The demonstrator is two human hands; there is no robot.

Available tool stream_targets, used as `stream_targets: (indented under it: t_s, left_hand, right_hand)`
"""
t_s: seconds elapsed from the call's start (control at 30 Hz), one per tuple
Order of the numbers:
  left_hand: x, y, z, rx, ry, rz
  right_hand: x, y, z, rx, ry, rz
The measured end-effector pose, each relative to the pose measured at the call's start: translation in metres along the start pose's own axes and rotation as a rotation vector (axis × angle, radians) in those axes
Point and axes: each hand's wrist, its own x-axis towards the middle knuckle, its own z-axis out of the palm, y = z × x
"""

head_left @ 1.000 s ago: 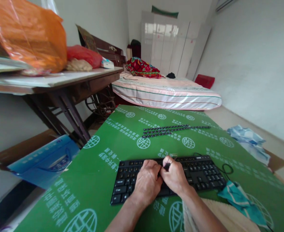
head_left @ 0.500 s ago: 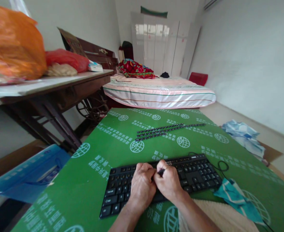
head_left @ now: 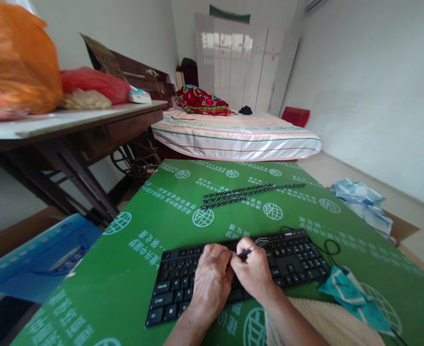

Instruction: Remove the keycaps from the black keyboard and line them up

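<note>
A black keyboard (head_left: 289, 266) lies across the green board, with bare key sockets along its back rows. My right hand (head_left: 252, 274) is closed around a wire keycap puller (head_left: 261, 241), whose thin wire prongs stick out to the right. Part of its dark handle shows between thumb and fingers. My left hand (head_left: 214, 276) rests over the keyboard's middle with curled fingers, touching my right hand. Whatever its fingertips pinch is hidden. Beyond the keyboard, loose black keycaps (head_left: 226, 196) stand in several long rows.
A teal checked cloth (head_left: 356, 298) and a beige cloth (head_left: 305, 317) lie at the near right. The keyboard cable (head_left: 332, 246) curls beside them. At left are a blue bag (head_left: 42, 259) and a table (head_left: 118, 117) bearing bags. A bed (head_left: 233, 137) stands behind.
My right hand has turned slightly, so more of the puller's wire prongs shows to its right. My left hand stays nearly in place. The view has shifted a little.
</note>
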Motion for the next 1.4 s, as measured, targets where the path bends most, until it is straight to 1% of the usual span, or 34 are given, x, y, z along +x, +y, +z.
stream_targets:
  t_s: [0.17,0.3,0.47,0.6,0.7,0.77,0.83,0.9,0.97,1.07,1.13,1.23,1.33,1.4]
  left_hand:
    - [-0.002,-0.004,0.0,-0.076,0.006,0.002]
    - [-0.003,-0.007,-0.002,-0.124,0.013,-0.014]
    - [-0.003,-0.011,-0.002,-0.202,0.007,-0.027]
    - [-0.004,-0.014,0.0,-0.261,0.02,-0.089]
    - [-0.005,-0.017,0.002,-0.334,0.076,-0.139]
    - [-0.006,-0.019,0.003,-0.384,0.121,-0.164]
    - [-0.005,-0.02,0.002,-0.427,0.15,-0.189]
    - [-0.005,-0.021,0.001,-0.47,0.161,-0.217]
    - [-0.005,-0.023,0.001,-0.53,0.158,-0.247]
    - [-0.006,-0.027,0.002,-0.669,0.145,-0.287]
    - [-0.007,-0.03,0.002,-0.774,0.131,-0.313]
    - [-0.007,-0.031,0.001,-0.902,0.102,-0.364]
    - [-0.006,-0.027,-0.003,-0.976,0.079,-0.389]
    - [-0.005,-0.024,-0.006,-0.978,0.082,-0.383]
  right_hand:
    - [-0.001,-0.002,-0.003,0.118,-0.016,0.024]
    - [-0.002,-0.002,-0.004,0.157,-0.036,-0.02]
    - [-0.003,-0.001,-0.005,0.17,-0.008,-0.062]
    - [0.0,-0.001,-0.009,0.18,0.028,-0.072]
    - [0.002,-0.002,-0.016,0.146,0.052,-0.094]
    - [0.004,-0.003,-0.022,0.096,0.064,-0.134]
    - [0.006,-0.005,-0.028,0.018,0.072,-0.204]
    - [0.009,-0.009,-0.034,-0.079,0.066,-0.308]
    - [0.01,-0.014,-0.038,-0.167,0.02,-0.397]
    - [0.009,-0.02,-0.04,-0.253,-0.153,-0.444]
    - [0.007,-0.023,-0.039,-0.268,-0.288,-0.435]
    - [0.008,-0.025,-0.039,-0.224,-0.44,-0.379]
    - [0.013,-0.026,-0.039,-0.152,-0.553,-0.314]
    - [0.018,-0.026,-0.04,-0.123,-0.598,-0.294]
